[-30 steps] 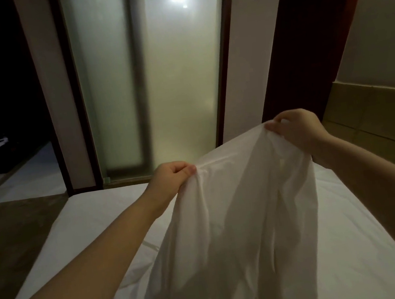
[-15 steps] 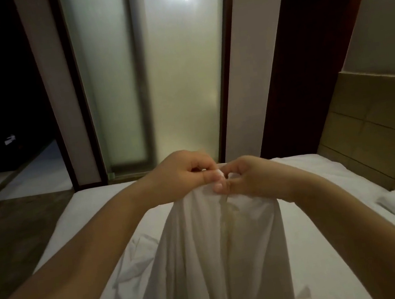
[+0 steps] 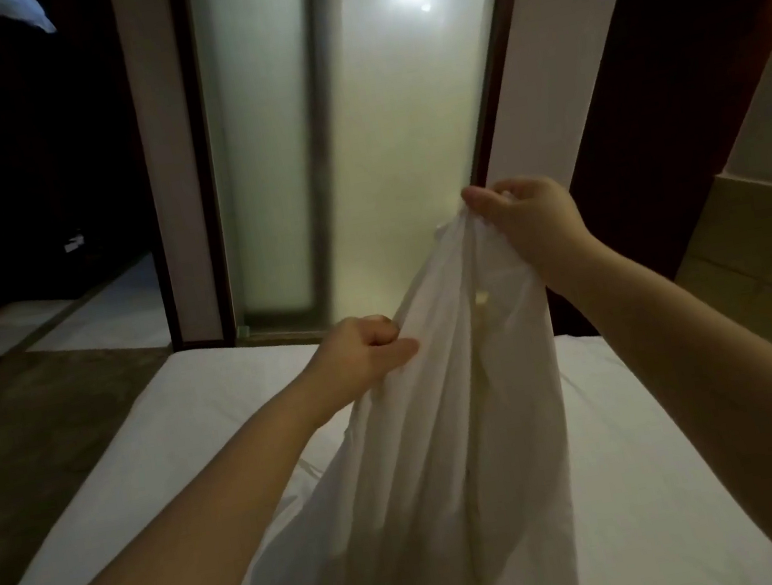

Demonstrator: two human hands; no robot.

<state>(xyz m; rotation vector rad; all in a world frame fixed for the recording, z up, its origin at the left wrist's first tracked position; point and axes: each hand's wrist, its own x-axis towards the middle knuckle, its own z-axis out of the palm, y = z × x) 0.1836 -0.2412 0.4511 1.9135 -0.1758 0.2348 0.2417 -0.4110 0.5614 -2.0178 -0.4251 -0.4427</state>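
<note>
White cloth [image 3: 448,423] hangs bunched above the bed [image 3: 183,422], its lower folds on the mattress; my right hand [image 3: 523,216] pinches its top corner with curled fingers [image 3: 478,201], while my left hand [image 3: 362,351], lower, clenches the cloth's edge

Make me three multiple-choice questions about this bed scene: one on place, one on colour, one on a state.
1. Which hand holds the thin white fabric sheet higher? A. left B. right C. both level
2. What colour is the flat bed mattress below it? A. white B. blue C. red
3. How is the sheet? A. folded flat B. hanging from both hands C. rolled up
Answers: 1 B, the right hand grips its top above the left hand; 2 A, the mattress shows white; 3 B, it drapes down from both grips.
</note>
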